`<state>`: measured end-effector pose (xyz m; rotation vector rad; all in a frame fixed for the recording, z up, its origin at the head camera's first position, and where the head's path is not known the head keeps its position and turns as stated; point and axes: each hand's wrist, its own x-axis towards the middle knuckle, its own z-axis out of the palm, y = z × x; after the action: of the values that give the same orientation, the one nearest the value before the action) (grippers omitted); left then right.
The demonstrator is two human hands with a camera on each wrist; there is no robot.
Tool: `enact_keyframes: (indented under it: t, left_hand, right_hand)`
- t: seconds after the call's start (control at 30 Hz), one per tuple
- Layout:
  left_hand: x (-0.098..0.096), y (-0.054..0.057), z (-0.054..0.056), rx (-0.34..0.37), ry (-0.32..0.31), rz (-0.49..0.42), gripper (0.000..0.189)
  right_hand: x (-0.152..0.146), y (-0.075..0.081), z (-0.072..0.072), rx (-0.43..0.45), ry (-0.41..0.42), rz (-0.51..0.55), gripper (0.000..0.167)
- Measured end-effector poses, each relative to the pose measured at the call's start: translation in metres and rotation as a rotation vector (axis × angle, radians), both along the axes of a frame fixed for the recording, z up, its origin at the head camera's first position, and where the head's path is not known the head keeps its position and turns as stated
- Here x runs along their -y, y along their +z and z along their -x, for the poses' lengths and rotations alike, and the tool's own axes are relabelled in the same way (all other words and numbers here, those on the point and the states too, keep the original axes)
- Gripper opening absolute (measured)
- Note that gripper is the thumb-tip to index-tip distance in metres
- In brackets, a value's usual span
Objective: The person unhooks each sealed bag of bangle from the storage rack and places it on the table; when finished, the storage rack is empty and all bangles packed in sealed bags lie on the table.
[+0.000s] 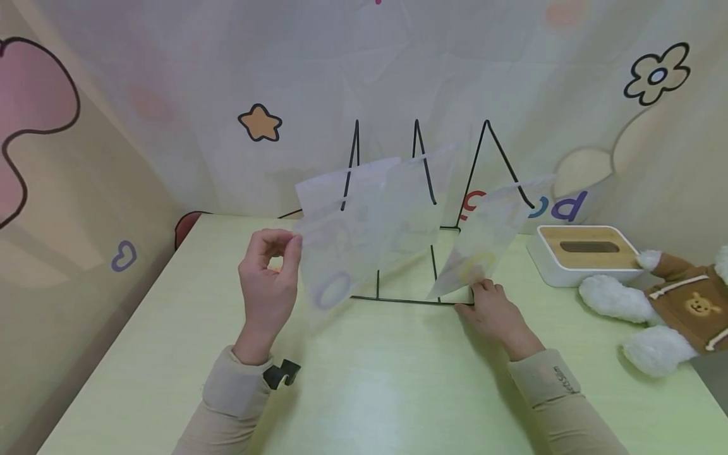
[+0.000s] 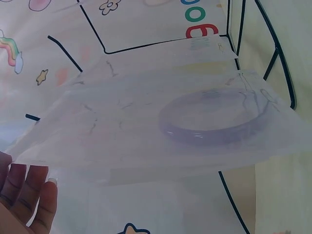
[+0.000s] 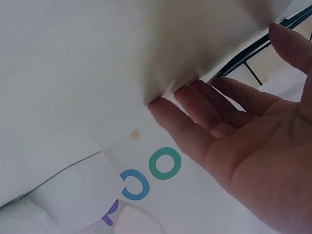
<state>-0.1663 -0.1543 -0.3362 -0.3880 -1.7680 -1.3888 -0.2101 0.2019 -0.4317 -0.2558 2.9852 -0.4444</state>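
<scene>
A black wire rack [image 1: 406, 301] with three upright prongs stands on the table. Translucent plastic bags hang on the prongs. The left bag [image 1: 341, 237] shows a pale purple ring [image 1: 332, 291], which looks like a bangle; the right bag [image 1: 483, 234] shows a yellow ring [image 1: 476, 268]. My left hand [image 1: 267, 272] pinches the left bag's near edge between thumb and forefinger; the bag slants out toward me. Down at the rack's front right corner, my right hand [image 1: 495, 309] holds the base wire, fingertips against the tabletop [image 3: 97, 63]. The middle bag [image 1: 412, 208] is partly overlapped.
To the right, a white tissue box [image 1: 586, 272] with a wooden lid stands behind a plush toy [image 1: 682, 309] in brown clothing. A printed cloth [image 1: 284, 63] hangs behind the table. Pale wall [image 1: 114, 189] borders the left side.
</scene>
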Motion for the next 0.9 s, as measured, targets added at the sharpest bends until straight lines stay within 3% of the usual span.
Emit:
enact_keyframes:
  t: [0.3, 0.9]
  left_hand:
    - [0.0008, -0.0028, -0.0028, 0.041, -0.005, 0.009, 0.01]
    - [0.0026, 0.0026, -0.0056, 0.007, -0.027, -0.003, 0.008]
  right_hand:
    - [0.0, -0.0035, -0.0006, -0.006, -0.01, -0.007, 0.063]
    - [-0.001, -0.0029, -0.0001, -0.03, -0.001, 0.002, 0.063]
